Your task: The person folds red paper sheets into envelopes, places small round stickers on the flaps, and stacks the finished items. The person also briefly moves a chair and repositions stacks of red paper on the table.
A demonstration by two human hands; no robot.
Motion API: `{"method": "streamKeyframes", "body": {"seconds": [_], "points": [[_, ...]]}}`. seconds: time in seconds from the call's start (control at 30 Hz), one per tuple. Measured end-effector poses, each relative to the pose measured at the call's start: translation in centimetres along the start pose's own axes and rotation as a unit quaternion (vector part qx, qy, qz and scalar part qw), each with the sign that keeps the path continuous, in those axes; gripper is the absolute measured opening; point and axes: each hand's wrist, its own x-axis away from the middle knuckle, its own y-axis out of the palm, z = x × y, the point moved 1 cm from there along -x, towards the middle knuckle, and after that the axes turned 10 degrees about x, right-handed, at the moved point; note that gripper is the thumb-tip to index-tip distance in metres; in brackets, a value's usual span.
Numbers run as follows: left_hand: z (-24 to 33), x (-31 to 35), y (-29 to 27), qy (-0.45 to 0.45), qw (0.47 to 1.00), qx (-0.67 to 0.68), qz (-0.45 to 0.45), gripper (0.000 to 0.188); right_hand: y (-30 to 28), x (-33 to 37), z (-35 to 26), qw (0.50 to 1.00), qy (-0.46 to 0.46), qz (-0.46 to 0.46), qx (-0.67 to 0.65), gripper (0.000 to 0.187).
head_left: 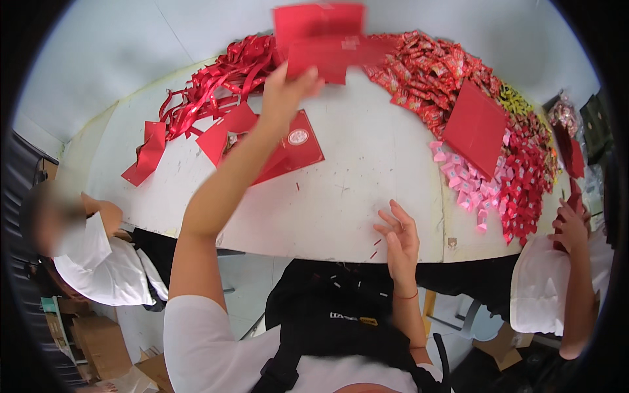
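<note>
My left hand (288,95), smeared by motion, reaches over the far side of the table. Its fingers close on the lower left of a red box (319,49), which is blurred and appears unfolded. My right hand (401,239) hovers at the table's near edge with its fingers apart and nothing in them. Under my left forearm lies a red gift box (306,141) with a round pale emblem, partly hidden. Cut or folded red card pieces (147,154) are beside it on the left.
A heap of red ribbons (226,82) lies at the far left of the white table (367,164). Red packets (432,72), pink pieces (462,177) and dark red pieces (524,190) pile up on the right, under a flat red box (477,128). People sit at both sides.
</note>
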Motion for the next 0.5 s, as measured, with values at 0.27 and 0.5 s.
{"method": "streamKeyframes", "body": {"seconds": [0.27, 0.5], "points": [[-4.6, 5.7, -2.5, 0.0, 0.699, -0.668, -0.254, 0.107, -0.2, 0.2, 0.1, 0.998, -0.025, -0.025, 0.051, 0.034], [-8.1, 7.0, -2.1, 0.099, 0.528, -0.763, -0.359, 0.028, -0.3, 0.4, 0.0, 0.998, -0.026, -0.044, 0.044, 0.026]]}}
